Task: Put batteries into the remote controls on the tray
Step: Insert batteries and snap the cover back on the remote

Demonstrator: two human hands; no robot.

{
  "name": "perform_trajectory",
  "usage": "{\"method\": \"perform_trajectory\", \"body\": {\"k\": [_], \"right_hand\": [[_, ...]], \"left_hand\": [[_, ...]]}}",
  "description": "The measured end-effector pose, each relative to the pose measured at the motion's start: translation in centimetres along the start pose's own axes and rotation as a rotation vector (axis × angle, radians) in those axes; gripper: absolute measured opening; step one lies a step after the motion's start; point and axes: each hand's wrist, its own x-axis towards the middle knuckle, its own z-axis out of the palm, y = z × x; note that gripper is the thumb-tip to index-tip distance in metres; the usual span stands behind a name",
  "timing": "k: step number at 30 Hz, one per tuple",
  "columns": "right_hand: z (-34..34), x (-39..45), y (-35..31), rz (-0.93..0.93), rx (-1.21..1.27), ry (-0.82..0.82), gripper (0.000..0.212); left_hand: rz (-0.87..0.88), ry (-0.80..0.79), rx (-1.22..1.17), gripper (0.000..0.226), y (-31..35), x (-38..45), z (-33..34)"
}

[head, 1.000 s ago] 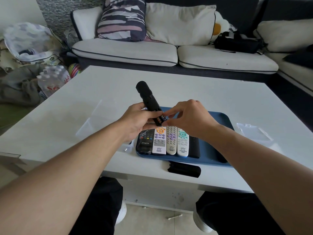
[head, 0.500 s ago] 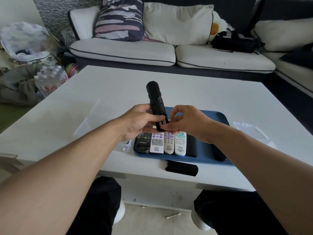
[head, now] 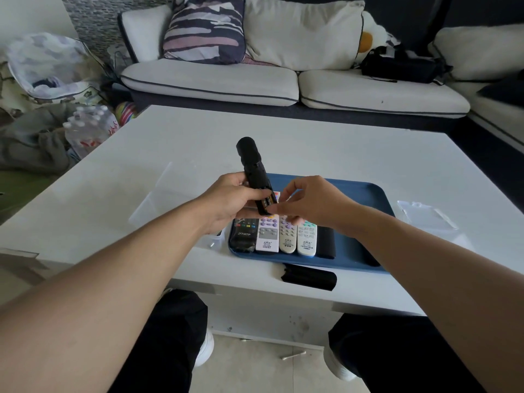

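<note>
My left hand [head: 226, 201] grips a long black remote [head: 253, 168] above the blue tray [head: 354, 222], its back towards me and its far end tilted away. Batteries [head: 268, 200] show in the open compartment at its near end. The fingertips of my right hand [head: 309, 202] pinch at that end, on the batteries. Several remotes lie side by side in the tray: a black one [head: 243, 236], a white one [head: 267, 236], a beige one [head: 287, 236], another white one [head: 306, 239] and a dark one [head: 326, 242]. A black battery cover [head: 309, 277] lies on the table in front of the tray.
The white table [head: 170, 154] carries a clear plastic lid [head: 426, 214] right of the tray and a small clear box [head: 212, 239] under my left wrist. A sofa with cushions stands behind. A pack of water bottles [head: 90, 129] sits on the floor at left.
The black remote has stayed in my left hand and tilted slightly. My right fingertips have shifted at the battery compartment end; the view has moved a little.
</note>
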Motion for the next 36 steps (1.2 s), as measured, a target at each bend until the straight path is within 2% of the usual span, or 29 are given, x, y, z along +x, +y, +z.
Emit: {"method": "perform_trajectory", "body": {"k": [2, 4, 6, 7, 10, 15, 22, 24, 28, 36], "right_hand": [[-0.1, -0.6, -0.4, -0.017, -0.289, -0.015, 0.039], [0.1, -1.4, -0.3, 0.032, -0.569, -0.175, 0.037], [1.0, -2.3, 0.3, 0.105, -0.71, -0.36, 0.034], [1.5, -2.7, 0.7, 0.111, -0.784, -0.381, 0.035], [2.9, -3.8, 1.3, 0.049, -1.034, -0.249, 0.043], [3.9, -5.0, 2.8, 0.028, -1.097, -0.168, 0.029], [4.4, -6.2, 3.4, 0.029, -1.142, -0.211, 0.039], [4.8, -6.5, 3.6, 0.031, -1.158, -0.237, 0.036], [5.7, -6.7, 3.9, -0.087, -1.23, -0.169, 0.013], [5.8, -6.3, 2.8, -0.329, -1.233, -0.18, 0.019]], "left_hand": [[-0.001, 0.053, -0.019, 0.029, -0.1, 0.4, -0.2], [-0.005, 0.088, -0.019, 0.028, -0.2, 0.6, -0.5], [-0.01, 0.102, -0.001, 0.026, -0.2, 0.6, -0.7], [-0.014, 0.101, 0.006, 0.025, -0.2, 0.6, -0.7], [-0.026, 0.078, 0.011, 0.023, 0.0, 0.3, -0.7], [-0.032, 0.033, 0.034, 0.027, 0.0, 0.0, -0.7], [-0.028, 0.013, 0.039, 0.031, -0.2, 0.2, -0.5], [-0.023, 0.012, 0.03, 0.031, -0.2, 0.2, -0.3], [-0.026, 0.015, 0.011, 0.03, -0.2, 0.1, -0.2], [-0.019, 0.028, -0.064, 0.028, -0.1, 0.4, -0.6]]}}
